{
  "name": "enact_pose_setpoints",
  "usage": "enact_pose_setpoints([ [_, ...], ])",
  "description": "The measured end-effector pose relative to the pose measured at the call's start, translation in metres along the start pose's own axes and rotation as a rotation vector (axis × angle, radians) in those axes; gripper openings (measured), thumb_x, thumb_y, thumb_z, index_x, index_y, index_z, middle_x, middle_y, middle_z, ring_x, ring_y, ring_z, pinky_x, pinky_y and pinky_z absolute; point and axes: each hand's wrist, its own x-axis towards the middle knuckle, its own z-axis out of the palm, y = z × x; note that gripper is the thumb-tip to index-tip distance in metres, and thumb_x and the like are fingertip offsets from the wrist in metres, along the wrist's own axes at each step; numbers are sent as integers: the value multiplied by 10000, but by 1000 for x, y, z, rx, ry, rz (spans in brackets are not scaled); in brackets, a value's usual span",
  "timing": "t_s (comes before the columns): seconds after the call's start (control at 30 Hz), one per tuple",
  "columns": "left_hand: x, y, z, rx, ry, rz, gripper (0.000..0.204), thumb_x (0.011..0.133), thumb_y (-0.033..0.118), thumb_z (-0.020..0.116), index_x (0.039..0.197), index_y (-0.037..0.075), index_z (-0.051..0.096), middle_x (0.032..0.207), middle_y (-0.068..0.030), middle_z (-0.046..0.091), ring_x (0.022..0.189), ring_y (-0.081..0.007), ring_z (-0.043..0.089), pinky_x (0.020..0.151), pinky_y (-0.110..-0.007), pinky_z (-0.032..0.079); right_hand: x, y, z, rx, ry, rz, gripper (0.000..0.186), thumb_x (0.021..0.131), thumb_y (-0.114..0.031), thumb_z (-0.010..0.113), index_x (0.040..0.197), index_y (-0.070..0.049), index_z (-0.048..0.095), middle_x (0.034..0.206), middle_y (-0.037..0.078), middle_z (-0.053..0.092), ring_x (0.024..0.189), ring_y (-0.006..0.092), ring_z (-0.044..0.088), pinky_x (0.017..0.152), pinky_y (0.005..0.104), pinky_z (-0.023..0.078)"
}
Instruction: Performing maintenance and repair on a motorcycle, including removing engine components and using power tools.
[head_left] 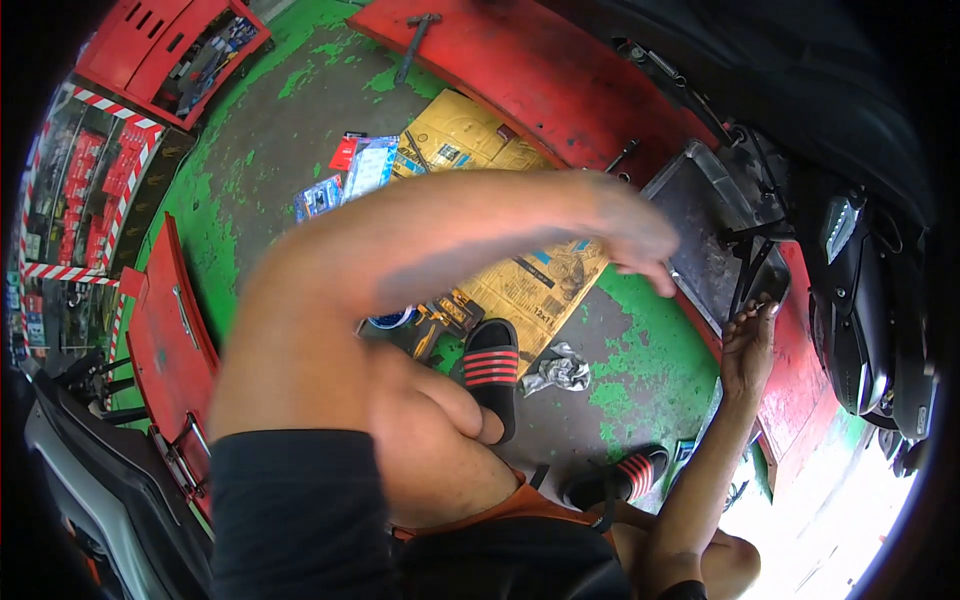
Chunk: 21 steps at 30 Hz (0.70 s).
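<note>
My left arm reaches across the view; my left hand [640,245] is smeared by motion beside the near edge of the dark metal tray [690,225], with what it holds, if anything, unclear. On the right, palm upward, my right hand [748,335] has its fingers curled at the tray's lower corner, around something small that I cannot make out. The tray lies on a red platform [530,65], beneath black motorbike bodywork [850,320] with a clear lamp. A dark bracket [750,260] crosses the tray near my right fingertips.
Yellow cardboard [520,300] on the green-patched floor bears packaged tools [370,160], partly hidden by my arm. A crumpled rag [560,372] lies by my sandal [490,355]. A hammer-like tool [415,45] rests on the platform. Red cabinet [130,50] and display case [85,190] stand left.
</note>
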Motion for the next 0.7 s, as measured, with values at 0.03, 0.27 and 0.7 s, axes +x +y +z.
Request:
enact_pose_setpoints([
  [0.03,-22,-24,22,-114,46,82,593,991,489,470,657,32,645,565,-111,592,558,-275,588,608,-427,504,-2,1,-2,-28,6,3,257,1007,-312,572,1174,-118,585,947,-27,592,816,82,556,706,226,457],
  [0.27,-252,-225,229,73,585,-671,208,806,223,663,830,24,605,748,-157,643,685,-319,617,624,-420,489,4,30,7,-109,40,90,275,1008,-273,577,1248,-139,586,1023,-14,627,841,87,571,714,230,459],
  [0.7,-334,-86,374,-596,1116,-1541,401,947,384,587,1000,-4,677,903,-141,697,781,-217,677,740,-361,521,18,9,-32,-182,55,71,303,1019,-254,559,1288,-115,571,1172,3,635,891,90,573,746,227,470],
])
